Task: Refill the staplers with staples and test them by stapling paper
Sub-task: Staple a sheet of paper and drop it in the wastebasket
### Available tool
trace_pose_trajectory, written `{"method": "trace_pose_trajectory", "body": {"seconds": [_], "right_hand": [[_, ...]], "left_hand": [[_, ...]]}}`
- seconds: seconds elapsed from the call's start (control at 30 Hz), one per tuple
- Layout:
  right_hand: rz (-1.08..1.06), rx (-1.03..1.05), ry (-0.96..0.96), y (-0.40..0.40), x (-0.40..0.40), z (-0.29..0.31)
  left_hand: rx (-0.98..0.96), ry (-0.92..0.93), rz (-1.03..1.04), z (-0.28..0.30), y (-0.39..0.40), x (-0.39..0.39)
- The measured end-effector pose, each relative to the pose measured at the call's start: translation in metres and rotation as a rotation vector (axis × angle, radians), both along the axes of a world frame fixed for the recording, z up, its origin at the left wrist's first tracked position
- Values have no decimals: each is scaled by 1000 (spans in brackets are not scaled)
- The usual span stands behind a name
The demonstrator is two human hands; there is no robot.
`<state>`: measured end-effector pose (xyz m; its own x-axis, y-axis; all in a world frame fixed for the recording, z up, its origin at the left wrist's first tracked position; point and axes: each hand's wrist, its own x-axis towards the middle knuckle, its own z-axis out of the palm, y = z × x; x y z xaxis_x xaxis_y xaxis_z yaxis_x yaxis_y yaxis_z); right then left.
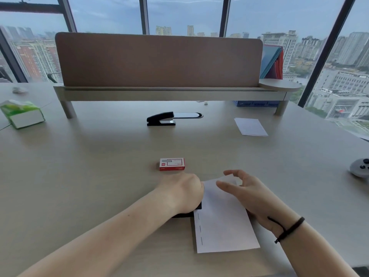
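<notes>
My left hand [184, 193] is closed over a black stapler [186, 213], which is mostly hidden beneath it; only its lower edge shows. A white sheet of paper [223, 224] lies beside it with its left edge at the stapler, and three staples run down that edge. My right hand [246, 193] rests on the paper's right side, fingers spread and curled above its top. A red and white box of staples [172, 164] sits closed just beyond my left hand. A second black stapler [161, 118] stands farther back at the middle of the desk.
More white paper [250, 126] lies at the back right. A green tissue box [22, 113] is at the far left, a grey controller [360, 167] at the right edge. A raised shelf with a brown screen [158, 60] crosses the back, a blue tray [256, 103] under it.
</notes>
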<state>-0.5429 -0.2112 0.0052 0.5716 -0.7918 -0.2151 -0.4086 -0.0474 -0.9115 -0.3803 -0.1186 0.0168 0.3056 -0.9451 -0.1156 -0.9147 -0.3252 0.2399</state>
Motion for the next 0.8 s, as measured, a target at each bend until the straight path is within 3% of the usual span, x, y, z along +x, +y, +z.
{"method": "trace_pose_trajectory", "body": {"seconds": [0.13,0.43,0.63,0.8], "right_hand": [[-15,2,-10,0,-1,-1],[-45,-34,-6,4,1,-1],[-48,-48,0,9,2,1],[-6,-16,2,9,-2,-1]], "left_hand": [[7,44,27,-1,-1,1],[80,-73,-7,1,-2,-4],[50,5,27,3,3,-5],[-82,234,105,2,6,3]]}}
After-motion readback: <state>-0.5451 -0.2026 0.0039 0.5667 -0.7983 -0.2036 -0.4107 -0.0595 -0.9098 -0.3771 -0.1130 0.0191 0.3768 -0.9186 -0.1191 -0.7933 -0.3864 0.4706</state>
